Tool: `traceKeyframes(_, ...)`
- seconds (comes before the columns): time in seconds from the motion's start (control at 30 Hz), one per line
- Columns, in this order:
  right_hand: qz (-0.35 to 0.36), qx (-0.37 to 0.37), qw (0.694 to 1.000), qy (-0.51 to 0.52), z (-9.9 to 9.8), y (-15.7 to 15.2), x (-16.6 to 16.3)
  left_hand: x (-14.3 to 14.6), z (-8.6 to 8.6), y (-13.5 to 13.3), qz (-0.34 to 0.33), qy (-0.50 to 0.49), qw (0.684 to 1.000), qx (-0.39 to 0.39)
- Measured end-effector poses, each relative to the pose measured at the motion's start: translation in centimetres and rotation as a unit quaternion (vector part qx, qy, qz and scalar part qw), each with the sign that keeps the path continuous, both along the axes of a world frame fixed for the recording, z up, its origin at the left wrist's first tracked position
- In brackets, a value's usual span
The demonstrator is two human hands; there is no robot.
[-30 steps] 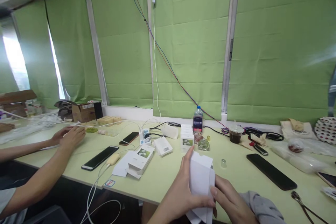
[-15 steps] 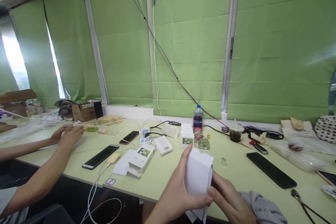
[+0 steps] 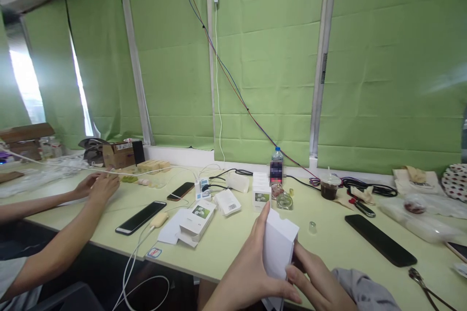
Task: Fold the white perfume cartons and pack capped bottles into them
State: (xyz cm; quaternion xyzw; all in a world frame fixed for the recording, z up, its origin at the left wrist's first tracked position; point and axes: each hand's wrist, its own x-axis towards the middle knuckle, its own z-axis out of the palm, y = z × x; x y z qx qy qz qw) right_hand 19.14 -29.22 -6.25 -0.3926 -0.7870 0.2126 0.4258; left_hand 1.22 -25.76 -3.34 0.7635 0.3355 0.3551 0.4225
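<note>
A small white cardboard box (image 3: 279,243) is held up over the table's near edge, its plain side toward me. My left hand (image 3: 251,262) wraps it from the left, with the thumb across the lower front and a finger along the top left edge. My right hand (image 3: 315,272) grips the box's right edge between thumb and fingers. Its lower end is partly hidden behind my left thumb. Just beyond it stand several white boxes (image 3: 261,198) with a green picture, in a row. To the left lies an opened white box (image 3: 197,223) with its flap out.
Phones (image 3: 141,217) and a power strip (image 3: 203,188) with cables lie to the left. A bottle (image 3: 277,167), glass bottle (image 3: 284,200), small clear cap (image 3: 313,227), drink cup (image 3: 329,188) and black phone (image 3: 379,239) are ahead and right. A co-worker's hands (image 3: 98,185) work at far left.
The view has shifted slightly. Both hands keep hold of the white box, and my left thumb now reaches a little further right across its lower front.
</note>
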Motion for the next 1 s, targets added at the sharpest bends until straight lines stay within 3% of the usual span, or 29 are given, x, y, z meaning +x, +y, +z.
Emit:
traceKeyframes(0.2,0.048,-0.014,0.998,0.028,0.5,-0.1,-0.1,-0.1,-0.2,0.6,-0.009,-0.015,1.000,-0.023)
traceKeyframes(0.43,0.043,-0.045,0.995,0.074,1.1,-0.2,-0.5,-0.3,-0.2,0.8,-0.017,-0.022,0.999,-0.027)
traceKeyframes(0.73,0.062,-0.057,0.995,0.056,0.3,0.4,-0.3,-0.5,0.0,0.8,-0.002,-0.020,1.000,0.013)
traceKeyframes(1.0,0.001,-0.037,0.998,0.051,-0.6,0.2,0.2,-0.5,0.2,0.4,0.009,-0.014,0.999,0.047)
